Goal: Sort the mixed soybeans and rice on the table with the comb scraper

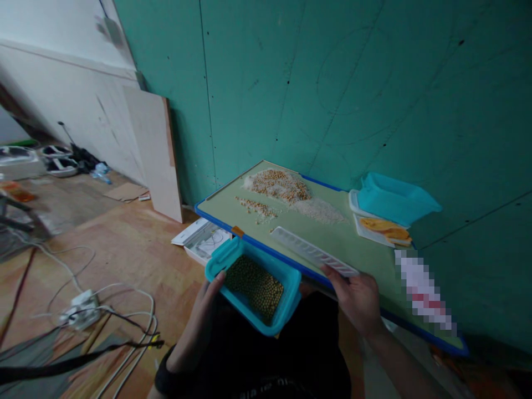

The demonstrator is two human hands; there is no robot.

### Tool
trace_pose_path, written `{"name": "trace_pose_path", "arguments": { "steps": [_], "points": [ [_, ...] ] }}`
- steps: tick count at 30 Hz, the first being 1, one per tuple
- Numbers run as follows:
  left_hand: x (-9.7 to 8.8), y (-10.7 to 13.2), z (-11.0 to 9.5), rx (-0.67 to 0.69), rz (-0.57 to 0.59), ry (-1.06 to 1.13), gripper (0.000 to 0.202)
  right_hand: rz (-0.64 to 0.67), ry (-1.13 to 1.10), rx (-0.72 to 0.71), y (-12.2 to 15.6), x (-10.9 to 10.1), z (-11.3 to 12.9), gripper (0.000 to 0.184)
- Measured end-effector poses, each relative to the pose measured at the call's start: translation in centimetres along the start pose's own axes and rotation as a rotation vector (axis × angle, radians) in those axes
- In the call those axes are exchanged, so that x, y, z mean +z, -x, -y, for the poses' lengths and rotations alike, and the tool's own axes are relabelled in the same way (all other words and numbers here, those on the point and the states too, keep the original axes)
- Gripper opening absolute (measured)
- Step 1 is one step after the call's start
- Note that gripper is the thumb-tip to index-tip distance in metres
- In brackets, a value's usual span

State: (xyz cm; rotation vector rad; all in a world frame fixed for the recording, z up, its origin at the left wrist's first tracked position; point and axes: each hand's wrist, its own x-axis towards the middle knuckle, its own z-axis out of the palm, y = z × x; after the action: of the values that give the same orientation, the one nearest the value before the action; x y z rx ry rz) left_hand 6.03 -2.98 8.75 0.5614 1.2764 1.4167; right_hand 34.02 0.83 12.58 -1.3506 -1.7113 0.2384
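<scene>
My left hand (210, 296) grips the left rim of a teal plastic basket (276, 327), thumb over the edge. Green beans and yellowish beans (268, 293) lie in its bottom, and it is held just below the table's front edge. A long white ribbed plastic strip (310, 250) is in my right hand (359, 296), its far end resting at the tabletop. Beyond the strip are a heap of yellow beans mixed with white grains (278, 185), a small scatter of yellow beans (255, 208) and a pile of white grains (320, 210).
The low table (374, 260) has a blue edge and stands against a green wall (257, 83). At its right are another teal basket (394, 199), an orange cloth (386, 229) and a blurred-out packet (424, 293). Below left lie an open white box (203, 241) and a cabled power strip (83, 310).
</scene>
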Motion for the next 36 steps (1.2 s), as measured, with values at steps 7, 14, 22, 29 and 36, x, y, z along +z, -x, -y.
{"name": "trace_pose_path", "arguments": {
  "steps": [7, 14, 22, 29, 36],
  "points": [
    [0.4, -0.2, -0.6, 0.019, -0.006, 0.048, 0.04, 0.004, -0.007, 0.067, -3.0, 1.3, -2.2, 0.033],
    [-1.1, 0.9, -1.5, -0.025, -0.019, 0.036, 0.047, 0.105, -0.101, -0.017, -1.5, 2.2, 0.6, 0.02],
    [-3.1, -2.5, 1.1, -0.149, 0.155, 0.11, 0.062, 0.019, -0.096, -0.051, -5.0, 5.1, -0.3, 0.027],
    [-4.0, -2.9, -0.6, -0.143, 0.084, 0.004, 0.066, 0.121, -0.134, -0.06, -4.3, 5.3, 0.8, 0.02],
    [-6.0, -6.3, 0.1, -0.145, -0.089, -0.049, 0.075, 0.061, -0.189, -0.058, -7.1, 6.8, 1.5, 0.023]
  ]
}}
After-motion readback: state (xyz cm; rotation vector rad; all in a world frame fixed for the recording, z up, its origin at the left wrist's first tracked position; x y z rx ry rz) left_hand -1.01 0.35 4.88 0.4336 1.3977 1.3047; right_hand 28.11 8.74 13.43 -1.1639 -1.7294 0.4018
